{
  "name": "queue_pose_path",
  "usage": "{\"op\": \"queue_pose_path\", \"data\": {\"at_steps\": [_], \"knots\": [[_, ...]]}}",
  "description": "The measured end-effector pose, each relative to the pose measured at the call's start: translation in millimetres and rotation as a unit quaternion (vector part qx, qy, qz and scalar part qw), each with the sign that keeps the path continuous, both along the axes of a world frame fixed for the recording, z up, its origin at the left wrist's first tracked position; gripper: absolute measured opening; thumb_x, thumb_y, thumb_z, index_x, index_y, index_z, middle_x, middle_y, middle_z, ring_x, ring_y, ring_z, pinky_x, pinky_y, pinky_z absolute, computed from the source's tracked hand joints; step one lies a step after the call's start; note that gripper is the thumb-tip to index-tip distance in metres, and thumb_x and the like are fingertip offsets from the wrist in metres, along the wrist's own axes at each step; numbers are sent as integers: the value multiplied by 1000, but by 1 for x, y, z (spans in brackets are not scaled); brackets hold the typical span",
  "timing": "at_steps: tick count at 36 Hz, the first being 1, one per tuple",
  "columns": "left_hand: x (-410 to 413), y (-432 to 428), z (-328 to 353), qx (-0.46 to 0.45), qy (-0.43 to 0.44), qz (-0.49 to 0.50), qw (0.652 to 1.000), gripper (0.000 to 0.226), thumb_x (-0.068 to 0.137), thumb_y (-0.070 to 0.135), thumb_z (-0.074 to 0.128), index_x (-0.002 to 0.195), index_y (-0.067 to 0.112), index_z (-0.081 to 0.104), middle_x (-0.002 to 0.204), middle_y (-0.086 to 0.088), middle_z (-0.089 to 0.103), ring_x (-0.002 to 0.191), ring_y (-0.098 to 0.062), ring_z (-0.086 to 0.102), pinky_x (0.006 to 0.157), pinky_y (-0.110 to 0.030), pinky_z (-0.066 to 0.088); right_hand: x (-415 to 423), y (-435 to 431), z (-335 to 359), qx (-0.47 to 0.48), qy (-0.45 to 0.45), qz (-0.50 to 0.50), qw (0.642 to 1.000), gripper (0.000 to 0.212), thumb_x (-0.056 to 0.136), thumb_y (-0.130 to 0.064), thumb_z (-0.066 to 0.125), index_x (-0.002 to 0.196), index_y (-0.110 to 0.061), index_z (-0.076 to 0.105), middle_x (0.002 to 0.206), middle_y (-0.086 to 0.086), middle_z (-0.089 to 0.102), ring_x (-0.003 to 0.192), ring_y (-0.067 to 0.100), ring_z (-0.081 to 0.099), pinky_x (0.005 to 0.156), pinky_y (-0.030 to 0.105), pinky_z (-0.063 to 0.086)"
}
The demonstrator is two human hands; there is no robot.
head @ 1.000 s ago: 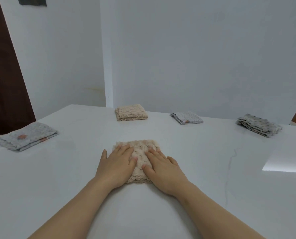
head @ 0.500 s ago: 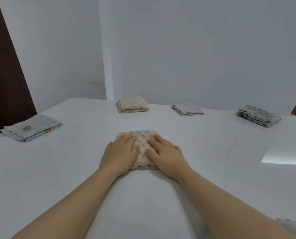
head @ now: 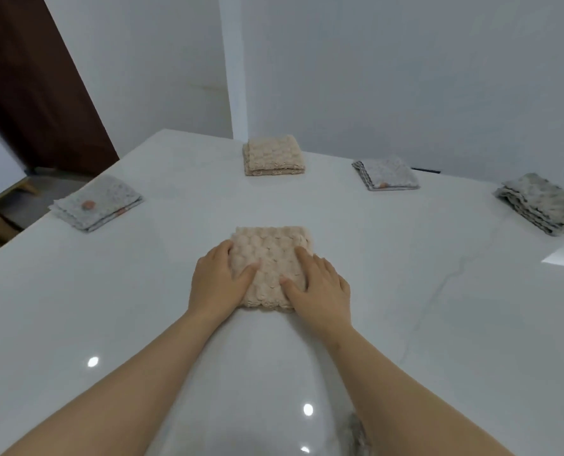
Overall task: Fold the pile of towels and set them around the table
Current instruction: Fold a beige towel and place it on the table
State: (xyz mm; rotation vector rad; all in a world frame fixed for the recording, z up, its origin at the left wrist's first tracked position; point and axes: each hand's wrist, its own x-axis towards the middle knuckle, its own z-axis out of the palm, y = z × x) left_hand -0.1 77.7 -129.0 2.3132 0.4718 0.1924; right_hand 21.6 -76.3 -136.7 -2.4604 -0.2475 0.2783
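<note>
A folded beige towel (head: 272,255) lies on the white table (head: 438,307) straight ahead of me. My left hand (head: 216,281) clasps its left side and my right hand (head: 320,287) its right side, thumbs on top, fingers wrapped over the edges. Around the table lie other folded towels: a beige one (head: 272,156) at the back, a grey one (head: 98,202) at the left edge, a grey one (head: 385,174) at the back right and a grey one (head: 540,202) at the far right.
A scrap of grey cloth (head: 356,432) shows at the near edge beside my right forearm. White walls stand close behind the table's far edge. A dark brown door (head: 37,93) is at the left, beyond the table's left edge.
My hands have slid from lying flat on top of the beige towel out to its two sides. My view has tilted down and closer to the table.
</note>
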Motion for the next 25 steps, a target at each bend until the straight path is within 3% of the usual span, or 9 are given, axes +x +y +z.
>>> {"op": "queue_pose_path", "data": {"at_steps": [2,5,8,10,12,16,20,25], "knots": [[-9,-3,16,-62,31,10,998,41,84,26,64,120,14,49,94,12,51,93,-13,52,71,-21,39,-8,-2,9,36,34,-24,998,63,90,-40,45,145,-34,15,147,-6,33,140,15,18,114,35,11],[-22,-4,27,-107,100,14,989,54,83,22,66,130,11,41,89,13,45,88,-11,46,75,-21,34,-20,-5,22,66,86,-69,992,65,89,-31,50,145,-31,16,126,-3,48,130,18,32,107,34,23],[-31,1,28,-150,162,13,975,59,82,24,68,132,14,39,98,6,50,90,-13,50,77,-22,40,-27,-8,31,74,135,-104,983,68,88,-29,51,146,-29,16,128,-6,51,125,21,36,104,35,27],[-34,8,26,-186,184,17,965,54,82,22,68,128,13,42,102,3,52,89,-12,53,71,-19,43,-27,-8,32,91,172,-131,972,66,86,-28,55,144,-27,22,127,-6,52,123,21,41,106,37,31],[-35,12,24,-211,188,19,959,48,82,20,68,123,12,46,98,3,55,87,-13,56,70,-20,46,-28,-7,32,111,198,-150,962,57,82,-27,59,135,-26,38,111,-8,54,116,20,49,104,40,37],[-32,20,22,-211,199,-19,957,36,83,21,67,115,15,51,91,6,57,89,-15,58,76,-25,48,-37,0,27,144,220,-168,950,24,81,-33,54,105,-31,52,101,-9,61,107,20,55,99,44,42],[-32,32,23,-195,200,-79,957,25,83,18,66,106,16,56,79,9,54,76,-9,55,62,-18,42,-49,13,28,145,216,-213,942,27,86,-34,44,107,-23,57,94,-6,61,102,21,56,99,46,42],[-43,64,23,-176,199,-147,953,11,82,23,68,86,21,58,72,12,54,66,0,51,54,-12,35,-78,36,26,150,204,-259,932,18,86,-32,49,99,-24,57,97,-2,63,99,24,58,95,47,45]]}}
